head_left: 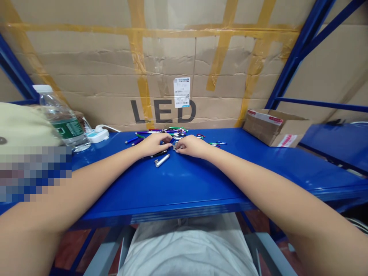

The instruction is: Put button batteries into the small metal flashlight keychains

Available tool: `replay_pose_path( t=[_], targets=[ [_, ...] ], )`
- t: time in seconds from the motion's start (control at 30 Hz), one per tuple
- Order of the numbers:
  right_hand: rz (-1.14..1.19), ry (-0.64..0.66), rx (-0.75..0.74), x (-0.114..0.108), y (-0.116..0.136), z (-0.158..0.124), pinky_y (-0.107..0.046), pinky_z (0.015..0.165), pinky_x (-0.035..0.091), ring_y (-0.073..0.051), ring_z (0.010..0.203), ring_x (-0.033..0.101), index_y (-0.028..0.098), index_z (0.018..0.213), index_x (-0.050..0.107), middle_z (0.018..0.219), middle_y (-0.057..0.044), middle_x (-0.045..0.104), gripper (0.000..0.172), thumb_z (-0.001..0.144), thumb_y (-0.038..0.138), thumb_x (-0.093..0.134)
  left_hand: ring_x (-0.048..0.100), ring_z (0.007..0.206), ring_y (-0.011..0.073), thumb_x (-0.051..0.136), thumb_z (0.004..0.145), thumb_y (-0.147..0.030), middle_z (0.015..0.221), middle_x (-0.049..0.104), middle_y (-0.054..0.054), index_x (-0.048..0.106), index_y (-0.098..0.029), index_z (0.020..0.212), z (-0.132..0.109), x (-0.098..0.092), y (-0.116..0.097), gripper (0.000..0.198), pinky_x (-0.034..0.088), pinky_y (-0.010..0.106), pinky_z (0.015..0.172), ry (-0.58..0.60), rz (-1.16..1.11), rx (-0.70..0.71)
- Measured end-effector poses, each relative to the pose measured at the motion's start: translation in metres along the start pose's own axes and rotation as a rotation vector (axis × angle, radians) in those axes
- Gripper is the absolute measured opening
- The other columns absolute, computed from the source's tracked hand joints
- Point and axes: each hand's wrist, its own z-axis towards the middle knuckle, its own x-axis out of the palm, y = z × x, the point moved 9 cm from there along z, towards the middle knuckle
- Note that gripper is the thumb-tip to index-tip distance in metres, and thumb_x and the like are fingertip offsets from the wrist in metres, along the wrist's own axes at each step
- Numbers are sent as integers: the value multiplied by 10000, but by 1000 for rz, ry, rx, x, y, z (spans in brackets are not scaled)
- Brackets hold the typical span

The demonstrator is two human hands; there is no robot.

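My left hand is curled above the blue tabletop, with a small dark blue piece at its fingertips. Facing it, my right hand has its fingers pinched together, tips down among small silvery discs; whatever is in the pinch is too small to make out. Just in front of my left hand lies a silver penlight-like cylinder, with a black one behind it, partly under the hand. Behind both hands is a pile of coloured metal tubes and clips in purple, green, silver and red.
Blue and green carabiner-like clips lie right of my right hand. An open cardboard box stands at the right. A water bottle and white power strip are at the left. A big carton marked LED forms the back wall.
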Motion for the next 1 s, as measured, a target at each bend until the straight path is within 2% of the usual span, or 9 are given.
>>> replay_pose_path(
  t=[0.1,0.2,0.3,0.37,0.5,0.63,0.83,1.0],
  targets=[
    [10,-48,2,-3,-2,1,-252,645,381,-155,724,609,179,872,742,832,-47,728,136,840,189,611,661,854,186,595,831,-333,928,707,45,613,-181,980,0,-4,6,214,515,318,780,-55,-43,-60],
    [77,-225,41,-19,-7,-1,-254,622,360,-145,681,575,167,851,722,756,-38,694,112,837,226,628,660,840,181,591,836,-333,928,709,44,614,-180,1014,-2,-13,12,236,517,310,761,-157,-58,-121],
    [210,-395,74,-35,-13,-5,-250,585,339,-131,634,535,157,826,695,676,-14,638,132,824,279,645,662,844,179,587,840,-319,928,713,41,630,-181,1023,-2,-12,9,233,510,299,757,-136,-46,-95],
    [311,-446,83,-38,-17,-6,-248,559,330,-121,603,504,153,818,683,640,2,604,155,816,304,647,662,854,180,582,844,-302,935,714,42,641,-184,1044,-2,-9,2,239,503,298,764,-100,-23,-45],
    [481,-415,98,-31,-22,-2,-252,549,342,-116,591,475,149,823,679,633,9,584,186,809,328,631,656,843,179,565,859,-273,934,715,49,644,-187,1089,-2,-7,-11,258,487,296,761,-83,60,68],
    [559,-416,115,-27,-26,-1,-261,579,372,-122,625,489,151,839,677,688,-5,607,207,811,345,611,657,850,179,558,868,-272,945,718,46,642,-192,1097,-2,-7,-12,256,487,289,760,-85,83,85],
    [486,-463,150,-31,-32,-4,-261,578,367,-118,599,463,159,839,669,639,12,563,232,807,383,619,650,839,186,552,875,-305,943,712,52,640,-176,1107,-3,-6,-13,279,495,306,767,-77,88,90],
    [445,-426,81,-29,-25,-3,-249,567,352,-118,609,473,160,793,648,639,11,571,183,806,342,631,647,834,182,551,879,-292,925,711,45,644,-189,1073,-3,-4,-13,239,490,301,761,-53,77,89]
  ],
)
